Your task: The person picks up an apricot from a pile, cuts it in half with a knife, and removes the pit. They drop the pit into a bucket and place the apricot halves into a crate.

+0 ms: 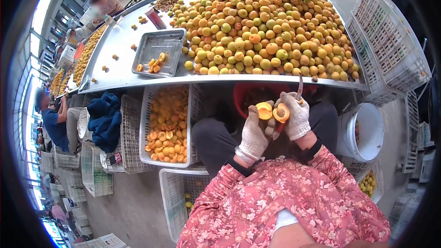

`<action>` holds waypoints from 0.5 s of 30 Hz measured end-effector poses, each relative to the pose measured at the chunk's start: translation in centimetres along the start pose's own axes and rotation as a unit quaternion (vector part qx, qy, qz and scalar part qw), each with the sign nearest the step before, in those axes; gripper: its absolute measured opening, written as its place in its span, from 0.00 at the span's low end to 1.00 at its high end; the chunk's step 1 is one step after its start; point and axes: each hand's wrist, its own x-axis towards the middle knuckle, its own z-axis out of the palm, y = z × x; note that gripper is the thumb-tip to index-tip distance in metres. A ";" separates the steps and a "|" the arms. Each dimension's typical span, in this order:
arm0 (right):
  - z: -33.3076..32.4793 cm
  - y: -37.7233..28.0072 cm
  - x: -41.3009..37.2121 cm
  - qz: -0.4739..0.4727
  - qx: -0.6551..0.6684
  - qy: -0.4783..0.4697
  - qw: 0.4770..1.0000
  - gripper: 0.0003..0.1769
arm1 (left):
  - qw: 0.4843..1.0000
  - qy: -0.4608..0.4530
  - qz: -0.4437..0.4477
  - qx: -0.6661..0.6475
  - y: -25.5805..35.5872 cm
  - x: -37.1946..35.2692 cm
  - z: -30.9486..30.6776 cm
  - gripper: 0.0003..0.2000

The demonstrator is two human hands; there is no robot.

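Note:
My left hand [253,136], in a dirty white glove, is closed around one apricot half [264,110], its cut face turned up. My right hand [296,115], also gloved, grips a knife whose curved blade [300,87] points up past the fingers. Against that hand sits the other apricot half [281,110], with a brown pit in its middle. Both halves are close together above my lap. Behind my hands, a red basin [240,98] is partly hidden under the table edge.
A large pile of apricots [262,27] covers much of the metal table [117,71]. On it stand a tray [174,66] with several apricot pieces and a red can [155,19]. Left is a crate of halves [167,128]; right, a white bucket [370,131]. Other people sit farther left.

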 end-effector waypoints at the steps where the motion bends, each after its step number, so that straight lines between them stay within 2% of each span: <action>1: 0.0 -0.1 -0.2 -0.002 -0.016 0.008 1.000 0.04 | 0.999 -0.010 -0.008 -0.033 -0.1 -0.1 -0.1 0.29; 3: 0.2 -0.7 -1.1 0.006 -0.024 0.015 1.000 0.05 | 0.997 -0.020 -0.014 -0.068 -0.3 -0.5 -0.1 0.27; 5: -0.1 -0.4 -1.2 -0.022 -0.053 0.007 0.998 0.06 | 0.999 0.026 0.016 0.035 -0.3 -1.1 0.2 0.21; 6: -0.2 -0.2 -1.3 -0.051 -0.081 -0.002 0.995 0.06 | 0.999 0.027 0.015 0.034 -0.5 -1.3 -0.4 0.21; 8: -0.3 -0.2 -1.6 -0.052 -0.095 -0.009 0.994 0.06 | 0.994 -0.037 0.011 0.099 -0.5 -1.9 -1.1 0.22; 9: -0.3 -0.1 -1.9 -0.055 -0.107 -0.016 0.993 0.07 | 0.999 -0.036 0.000 0.037 -0.6 -2.2 -1.2 0.20; 10: -0.2 0.1 -2.3 -0.051 -0.107 -0.017 0.993 0.07 | 0.999 -0.032 0.000 0.037 -0.8 -2.2 -1.5 0.20; 12: 0.0 0.4 -2.9 -0.068 -0.185 -0.034 0.980 0.07 | 0.975 -0.004 0.029 0.221 -1.8 -1.8 -2.3 0.18; 13: -0.1 0.8 -3.0 -0.079 -0.203 -0.047 0.975 0.07 | 0.974 -0.029 0.053 0.220 -2.3 -1.7 -2.3 0.17; 15: -0.3 0.8 -3.1 -0.069 -0.174 -0.030 0.982 0.06 | 0.981 -0.017 0.041 0.190 -2.7 -1.9 -2.7 0.17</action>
